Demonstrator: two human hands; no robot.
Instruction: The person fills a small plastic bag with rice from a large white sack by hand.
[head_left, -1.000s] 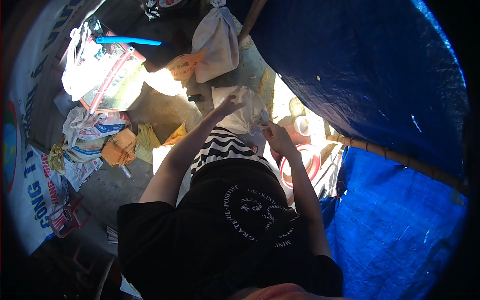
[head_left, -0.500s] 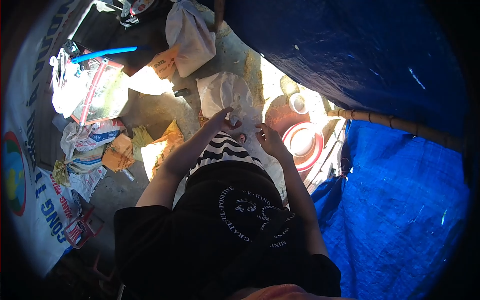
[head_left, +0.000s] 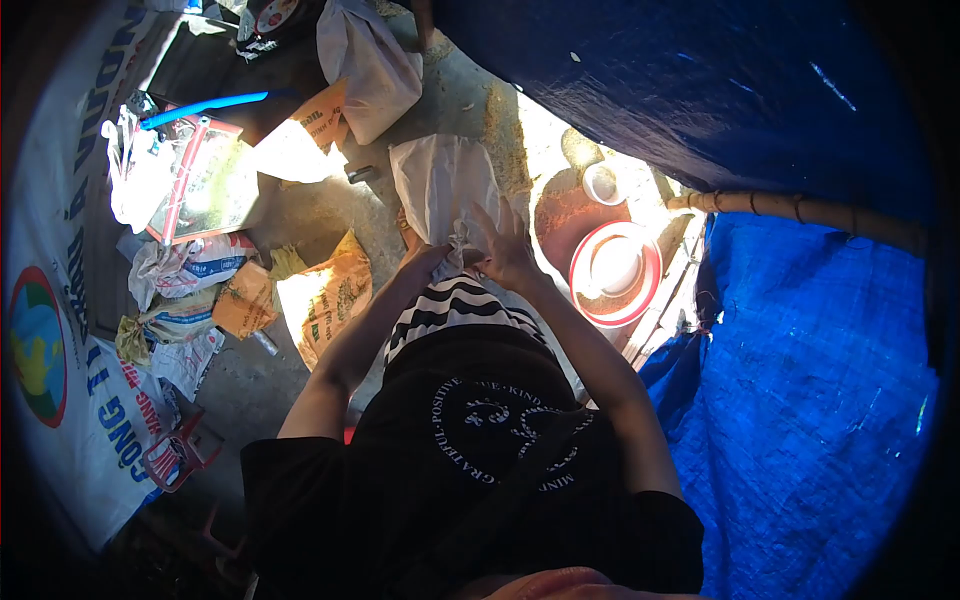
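A white sack (head_left: 440,172) stands on the floor right in front of me, with its gathered, knotted-looking neck toward my body. At the left of that neck, my left hand (head_left: 426,262) is closed on the sack's material; its fingertips are partly hidden. My right hand (head_left: 512,254) lies against the sack's right side, its fingers stretched out and apart. Below both hands is my black and white striped clothing (head_left: 465,305).
To the right stand a red-rimmed basin (head_left: 655,270) and a small white bowl (head_left: 602,184). Orange bags (head_left: 340,292) and a glass-sided box (head_left: 215,180) are on the left. Another pale sack (head_left: 370,80) stands behind. A blue tarp (head_left: 800,420) and bamboo pole (head_left: 800,208) border the right.
My right hand has moved left and up onto the sack, its fingers spreading. My left hand has shifted down and left at the neck. The sack looks more upright and fuller.
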